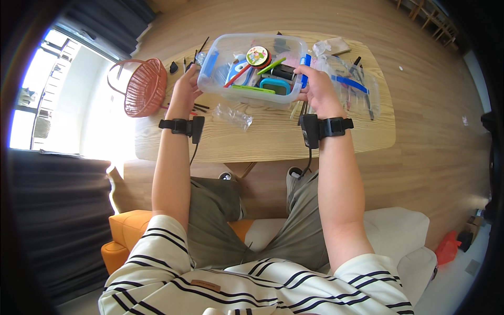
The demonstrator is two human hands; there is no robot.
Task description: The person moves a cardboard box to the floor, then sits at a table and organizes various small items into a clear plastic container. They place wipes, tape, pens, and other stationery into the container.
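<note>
A clear plastic storage box with blue latches is held between both my hands above the wooden table. My left hand grips its left end, fingers partly hidden by the wall. At the right end my right hand has its thumb by the blue latch and fingers beneath the rim. Inside lie a round tin with a printed lid, a blue-and-white item with an eye design, a red stick, green strips, a black cylinder and a teal-framed object.
On the table are a pink woven basket at left, crumpled clear plastic, and scattered pens and sticks. A clear plastic lid or container with a blue handle lies at right, near a tan pouch.
</note>
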